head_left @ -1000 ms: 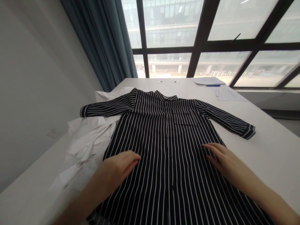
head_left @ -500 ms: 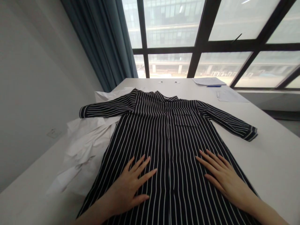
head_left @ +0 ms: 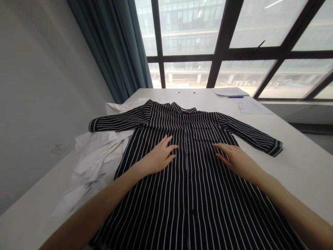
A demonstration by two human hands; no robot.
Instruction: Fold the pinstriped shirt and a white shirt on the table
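A black shirt with white stripes (head_left: 169, 194) lies spread out front side up, its collar at the far end and both sleeves stretched outward. Over its left half is my left hand (head_left: 160, 154), fingers apart and holding nothing. On the other side of the button line, my right hand (head_left: 232, 156) is over the cloth just below the chest pocket, also open. Whether the palms touch the fabric or hover slightly above it, I cannot tell. The shirt's lower end runs out of view at the bottom.
Crumpled white cloth (head_left: 91, 166) lies left of the shirt, partly under its sleeve. Papers (head_left: 230, 91) and a blue pen (head_left: 235, 97) rest at the far right of the white table (head_left: 307, 166). A blue curtain (head_left: 114, 45) and windows stand behind.
Both hands have moved forward along the shirt toward its collar, from the lower body to the chest area. The shirt lies much as before.
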